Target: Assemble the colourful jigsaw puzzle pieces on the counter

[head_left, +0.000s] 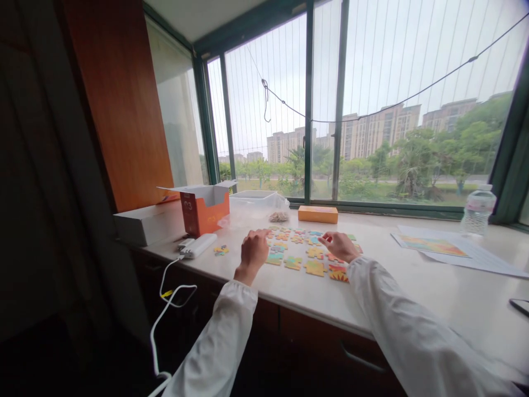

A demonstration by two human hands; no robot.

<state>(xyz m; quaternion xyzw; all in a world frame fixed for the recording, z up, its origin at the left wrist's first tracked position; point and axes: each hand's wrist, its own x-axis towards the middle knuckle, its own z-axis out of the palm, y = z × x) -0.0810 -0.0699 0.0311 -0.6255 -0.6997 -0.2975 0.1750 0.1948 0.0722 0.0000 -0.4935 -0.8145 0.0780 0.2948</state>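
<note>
Colourful jigsaw puzzle pieces lie spread in loose rows on the white countertop, among them a yellow-green piece (315,268), a green piece (293,263) and a red-and-yellow piece (339,273). At the left edge of the rows is my left hand (253,251), its fingers curled and pointing at the back pieces; whatever is under the fingertips is hidden. My right hand (341,246) hovers over the right side of the rows, thumb and fingers pinched together close to a blue piece (314,241). Anything within that pinch is too small to make out.
Left stand an open orange box (206,212), a white box (151,223) and a white power strip (199,246) with a cable. A few pieces (221,250) lie apart. Behind are a clear tub (258,198) and an orange box (318,214); right, printed sheets (450,248) and a bottle (478,209).
</note>
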